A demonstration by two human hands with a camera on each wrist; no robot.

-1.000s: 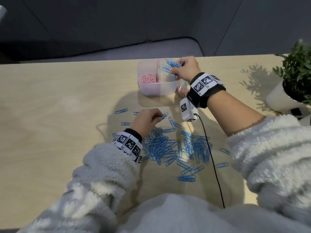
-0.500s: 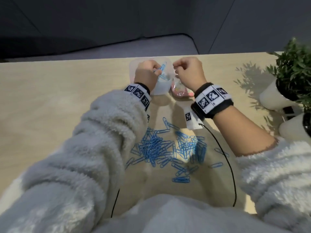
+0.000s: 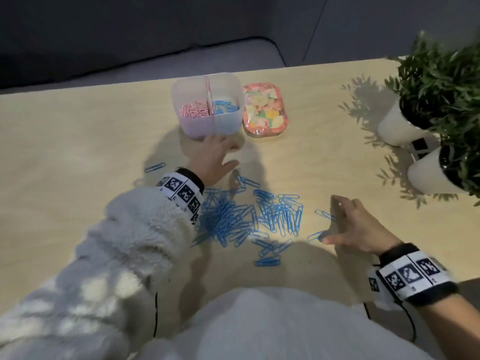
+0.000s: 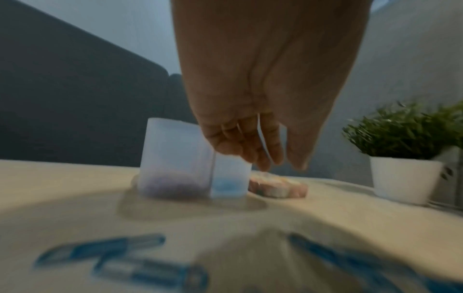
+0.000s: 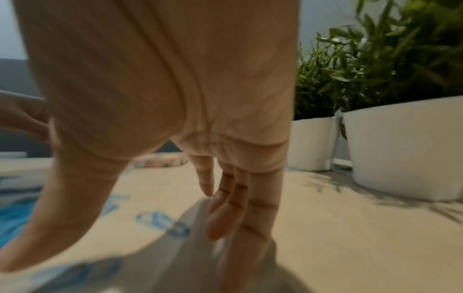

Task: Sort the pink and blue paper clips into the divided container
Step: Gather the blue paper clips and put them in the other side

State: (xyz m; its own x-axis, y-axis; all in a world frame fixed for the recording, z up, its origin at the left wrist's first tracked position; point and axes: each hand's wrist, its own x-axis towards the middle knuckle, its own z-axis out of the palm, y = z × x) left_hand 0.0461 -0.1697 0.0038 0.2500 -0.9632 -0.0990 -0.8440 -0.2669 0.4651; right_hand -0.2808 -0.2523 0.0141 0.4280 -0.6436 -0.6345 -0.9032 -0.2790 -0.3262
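The translucent divided container stands at the table's far middle, with pink clips in its left half and blue clips in its right half. A loose heap of blue paper clips covers the table in front of me. My left hand hovers just in front of the container, fingers relaxed, holding nothing. My right hand is spread low over the heap's right edge, thumb tip by a blue clip, fingers near another clip.
A pink patterned lid lies right of the container. Two white pots with green plants stand at the right edge. A stray blue clip lies left of my left wrist. A dark sofa sits beyond the table.
Both hands have left the container and come back toward me. The left hand has let go of its blue clips and is now empty; the right hand has dropped to the heap's right side.
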